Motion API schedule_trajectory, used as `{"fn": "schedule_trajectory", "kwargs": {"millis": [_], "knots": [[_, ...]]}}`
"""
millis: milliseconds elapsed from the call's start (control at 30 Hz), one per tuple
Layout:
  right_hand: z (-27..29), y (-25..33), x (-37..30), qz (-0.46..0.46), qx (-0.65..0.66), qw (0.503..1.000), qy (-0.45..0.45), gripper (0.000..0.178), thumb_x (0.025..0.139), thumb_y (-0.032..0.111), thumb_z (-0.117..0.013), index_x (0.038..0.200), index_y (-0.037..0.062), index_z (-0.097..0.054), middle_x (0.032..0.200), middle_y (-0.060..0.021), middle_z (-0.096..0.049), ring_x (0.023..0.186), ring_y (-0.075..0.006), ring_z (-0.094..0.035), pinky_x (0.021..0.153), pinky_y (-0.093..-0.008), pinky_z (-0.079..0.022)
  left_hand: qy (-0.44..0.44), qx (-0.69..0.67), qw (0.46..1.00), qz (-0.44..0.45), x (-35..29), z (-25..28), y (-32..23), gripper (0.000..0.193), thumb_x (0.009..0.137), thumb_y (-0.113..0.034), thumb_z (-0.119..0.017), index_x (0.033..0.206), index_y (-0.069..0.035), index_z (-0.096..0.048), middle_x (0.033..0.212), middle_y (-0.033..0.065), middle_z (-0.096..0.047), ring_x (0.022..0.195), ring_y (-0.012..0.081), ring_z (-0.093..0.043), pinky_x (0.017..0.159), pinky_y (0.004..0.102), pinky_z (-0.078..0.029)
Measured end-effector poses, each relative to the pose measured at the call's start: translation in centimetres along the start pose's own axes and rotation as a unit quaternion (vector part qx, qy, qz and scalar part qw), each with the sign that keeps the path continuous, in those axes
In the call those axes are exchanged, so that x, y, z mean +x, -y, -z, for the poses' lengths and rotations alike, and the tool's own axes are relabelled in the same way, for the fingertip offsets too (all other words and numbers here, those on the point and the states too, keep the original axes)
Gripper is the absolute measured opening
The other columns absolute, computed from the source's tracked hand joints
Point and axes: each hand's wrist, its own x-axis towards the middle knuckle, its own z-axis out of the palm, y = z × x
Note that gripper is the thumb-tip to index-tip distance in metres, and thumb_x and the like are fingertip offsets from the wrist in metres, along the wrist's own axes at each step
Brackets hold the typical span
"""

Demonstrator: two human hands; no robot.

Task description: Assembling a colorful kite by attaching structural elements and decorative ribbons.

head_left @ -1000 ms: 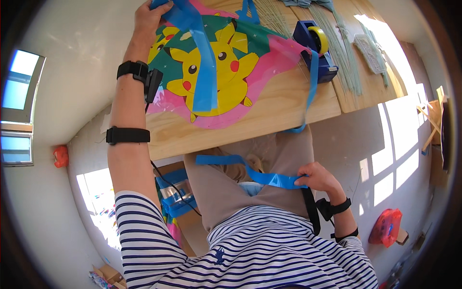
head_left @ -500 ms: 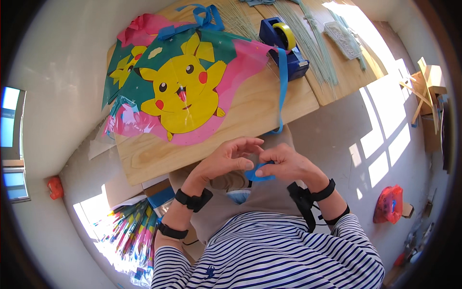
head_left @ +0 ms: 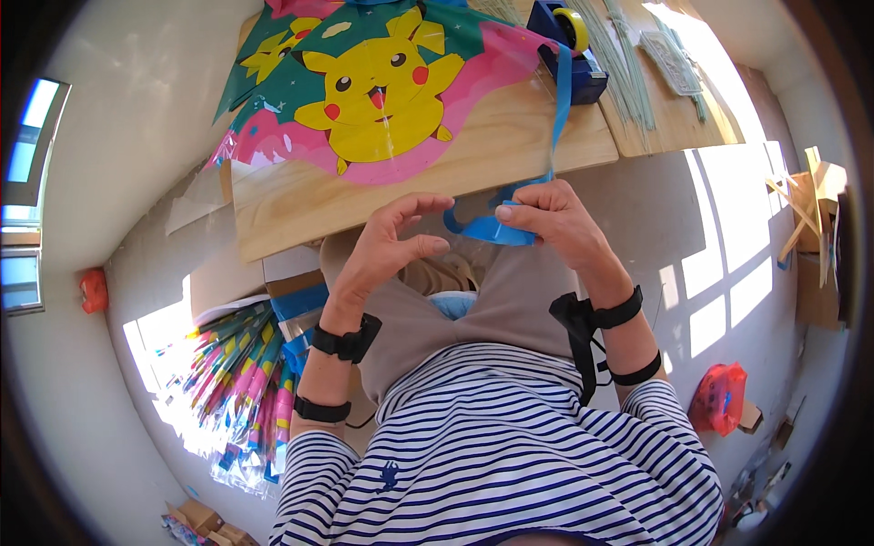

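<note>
A wide blue ribbon (head_left: 492, 231) is pinched between the thumb and fingers of my right hand (head_left: 572, 226), above my lap. Part of it curls toward my left hand (head_left: 378, 247), whose thumb and fingers are spread apart with nothing between them. From the right hand the strip runs up to the table's edge and on toward a dark blue tape dispenser (head_left: 590, 84) with a yellow roll. Farther off lies a thin printed sheet (head_left: 387, 114), kite-like, green and pink with a big yellow cartoon figure.
The wooden table (head_left: 300, 205) ends just beyond my hands. At its right lie thin pale sticks (head_left: 628, 86) and a clear plastic box (head_left: 669, 64). Bundled colourful sheets (head_left: 237, 373) sit low on my left; a red bag (head_left: 721, 399) stands on the floor at right.
My hands have moved apart, and the ribbon loop between them shows more fully. The left hand has drawn away to the left. The view has shifted, so the table sits higher.
</note>
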Motion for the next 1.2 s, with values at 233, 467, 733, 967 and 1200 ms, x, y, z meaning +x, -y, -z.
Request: {"fn": "schedule_trajectory", "kwargs": {"millis": [233, 467, 733, 967, 1200], "knots": [[-2.9, 0.0, 0.1, -0.023, 0.021, 0.998, 0.051, 0.042, 0.088, 0.031, -0.076, 0.059, 0.0086, -0.058, 0.054, 0.0082, -0.042, 0.051, -0.002, -0.035, 0.046, -0.0242, -0.023, 0.066, -0.166, 0.984, 0.003, 0.4, -2.5, 0.0, 0.031, 0.08, -0.009, -0.078, 0.108, -0.005, -0.065, 0.1, 0.0007, -0.066, 0.095, 0.0095, -0.06, 0.088, 0.0258, -0.047], [-3.0, -1.3, 0.1, -0.013, -0.057, 0.997, 0.043, 0.043, 0.084, 0.031, -0.078, 0.059, 0.0035, -0.057, 0.053, 0.0047, -0.041, 0.051, -0.0049, -0.033, 0.046, -0.0274, -0.025, 0.049, -0.131, 0.99, 0.031, -1.1, -0.8, 0.1, 0.022, 0.075, -0.001, -0.077, 0.086, -0.007, -0.058, 0.088, -0.0014, -0.062, 0.085, 0.0075, -0.058, 0.079, 0.0231, -0.047], [-3.3, -0.8, -0.2, -0.035, -0.231, 0.971, 0.051, 0.038, 0.079, 0.027, -0.08, 0.064, -0.0002, -0.059, 0.054, -0.0044, -0.042, 0.051, -0.011, -0.039, 0.048, -0.0329, -0.029, 0.007, 0.091, 0.993, 0.075, -3.1, 2.7, 0.5, 0.021, 0.075, 0.0, -0.075, 0.084, -0.007, -0.057, 0.08, -0.0017, -0.058, 0.078, 0.0078, -0.054, 0.072, 0.0233, -0.045], [-3.5, -4.1, 0.7, 0.232, -0.352, 0.898, -0.124, 0.042, 0.077, 0.035, -0.082, 0.095, -0.0011, -0.068, 0.08, -0.0109, -0.069, 0.068, -0.0235, -0.061, 0.065, -0.0404, -0.047, -0.035, 0.13, 0.991, 0.01, -3.6, 3.0, 0.6, 0.017, 0.077, 0.005, -0.068, 0.085, -0.004, -0.056, 0.075, -0.0004, -0.052, 0.071, 0.0109, -0.047, 0.067, 0.0265, -0.04], [-7.5, -1.9, 2.6, -0.046, 0.06, 0.984, 0.16, 0.032, 0.087, 0.029, -0.077, 0.097, -0.0008, -0.069, 0.077, -0.0018, -0.065, 0.069, -0.0087, -0.059, 0.063, -0.0234, -0.045, -0.071, 0.236, 0.964, -0.103, -3.0, 1.5, -1.5, 0.019, 0.074, 0.008, -0.065, 0.089, -0.002, -0.057, 0.078, 0.0053, -0.057, 0.073, 0.0143, -0.052, 0.064, 0.0278, -0.042]]}}
